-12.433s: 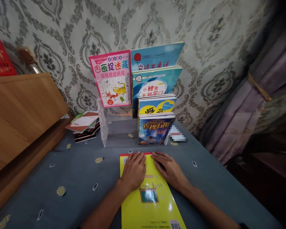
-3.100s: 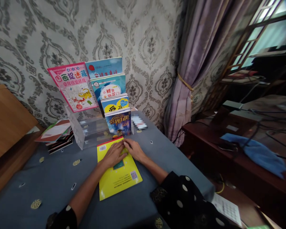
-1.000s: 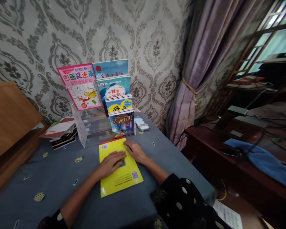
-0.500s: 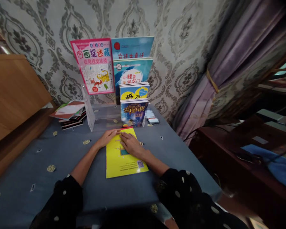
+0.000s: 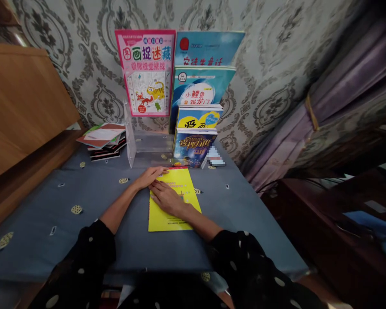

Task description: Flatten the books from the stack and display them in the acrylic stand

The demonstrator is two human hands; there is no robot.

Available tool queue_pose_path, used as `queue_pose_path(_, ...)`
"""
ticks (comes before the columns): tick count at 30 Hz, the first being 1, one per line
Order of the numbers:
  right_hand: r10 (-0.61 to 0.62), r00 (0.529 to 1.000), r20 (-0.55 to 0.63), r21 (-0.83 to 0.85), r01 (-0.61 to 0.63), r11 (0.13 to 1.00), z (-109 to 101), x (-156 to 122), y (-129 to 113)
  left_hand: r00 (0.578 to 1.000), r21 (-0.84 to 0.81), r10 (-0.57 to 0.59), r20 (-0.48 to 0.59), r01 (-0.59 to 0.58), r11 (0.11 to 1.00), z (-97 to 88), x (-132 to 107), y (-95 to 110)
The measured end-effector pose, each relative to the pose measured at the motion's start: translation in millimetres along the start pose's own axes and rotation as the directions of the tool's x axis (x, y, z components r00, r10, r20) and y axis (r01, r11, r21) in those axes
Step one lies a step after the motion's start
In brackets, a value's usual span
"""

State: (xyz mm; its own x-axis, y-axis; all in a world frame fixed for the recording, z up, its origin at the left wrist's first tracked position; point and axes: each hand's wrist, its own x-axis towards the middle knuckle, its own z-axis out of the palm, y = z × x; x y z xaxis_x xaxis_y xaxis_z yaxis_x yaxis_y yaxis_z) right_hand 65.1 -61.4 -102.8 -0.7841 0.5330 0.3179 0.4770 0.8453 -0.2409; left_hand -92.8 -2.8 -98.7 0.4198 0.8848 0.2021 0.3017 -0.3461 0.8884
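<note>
A yellow book (image 5: 170, 219) lies flat on the blue cloth-covered table, in front of a clear display stand (image 5: 131, 141). My left hand (image 5: 149, 177) rests at its upper left corner with the fingers stretched along the top. Just below, my right hand (image 5: 167, 198) lies flat across the cover, fingertips at the left edge, hiding part of the printed picture. On the stand a pink book (image 5: 149, 73) stands at the left. To its right, a blue book (image 5: 209, 43), a teal book (image 5: 199, 83), a yellow-and-blue book (image 5: 201, 116) and a dark blue book (image 5: 193, 148) stand in tiers.
A loose pile of books (image 5: 107, 143) sits left of the stand, near a wooden panel (image 5: 25, 107). A pixelated item (image 5: 215, 156) lies to the stand's right. Beyond the table's right edge are a purple curtain (image 5: 283, 137) and dark red furniture (image 5: 296, 201).
My right hand has slid left across the yellow cover to its left edge. My left hand stays near the top left corner. The whole view has shifted slightly.
</note>
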Motion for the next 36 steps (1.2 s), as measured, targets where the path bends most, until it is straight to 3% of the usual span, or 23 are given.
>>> queue_pose_path(10,-0.041,0.994,0.098,0.103,0.031,0.994,-4.6,-22.3,-18.4,1.0,0.055,0.013,-0.007,-0.012,0.998,4.1,-1.3,2.0)
queue_pose_path(26,-0.132,0.975,0.178,0.144,0.107,0.984,-13.0,-67.4,-73.2,1.0,0.1,-0.004,-0.01,0.005,0.995,4.8,-4.2,7.0)
queue_pose_path(36,-0.066,0.985,0.158,0.171,0.039,0.985,-20.0,-89.7,-83.0,1.0,0.112,-0.004,-0.021,0.006,0.994,6.8,-4.4,2.9)
